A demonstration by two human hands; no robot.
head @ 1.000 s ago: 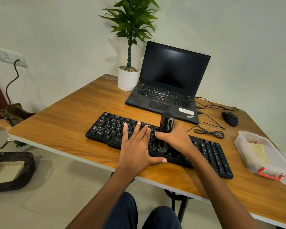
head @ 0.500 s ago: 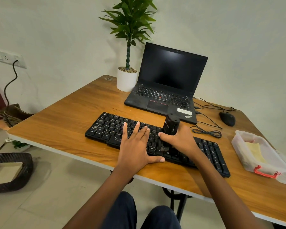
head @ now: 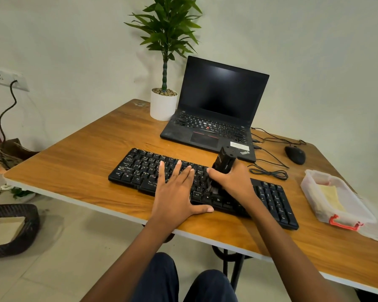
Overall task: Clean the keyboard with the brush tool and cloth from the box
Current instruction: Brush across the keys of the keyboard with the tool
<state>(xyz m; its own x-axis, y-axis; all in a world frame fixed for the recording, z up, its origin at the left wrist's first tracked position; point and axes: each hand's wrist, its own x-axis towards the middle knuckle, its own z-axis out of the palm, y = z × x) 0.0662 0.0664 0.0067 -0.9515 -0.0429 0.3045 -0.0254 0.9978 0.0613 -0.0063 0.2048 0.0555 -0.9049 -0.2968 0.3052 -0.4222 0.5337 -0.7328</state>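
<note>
- L hand (head: pixel 175 192) lay flat, fingers straight, pinning keyboard (head: pixel 140 168) on table (head: pixel 85 153).
- R hand (head: pixel 234 182) gripped brush tool (head: pixel 224 161) by its body, tip down on the keys.
- Tool prob. light and rigid, w/ soft tip; cloth (head: pixel 331 195) sat in box (head: pixel 345 214).

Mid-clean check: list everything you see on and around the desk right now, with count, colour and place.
wooden table: one, orange-brown, under everything
full-size plastic keyboard: one, black, table's near middle
stubby handheld brush tool: one, black, tip on the keys
plastic box with red latch: one, clear, table's right side
folded cloth: one, pale yellow, inside the box
open laptop: one, black, behind the keyboard
computer mouse: one, black, right of the laptop
coiled cable: one, black, between keyboard and mouse
potted plant: one, green in white pot, left of the laptop
woven basket: one, dark, floor at left
left hand: one, flat on the keyboard
right hand: one, gripping the brush tool
</note>
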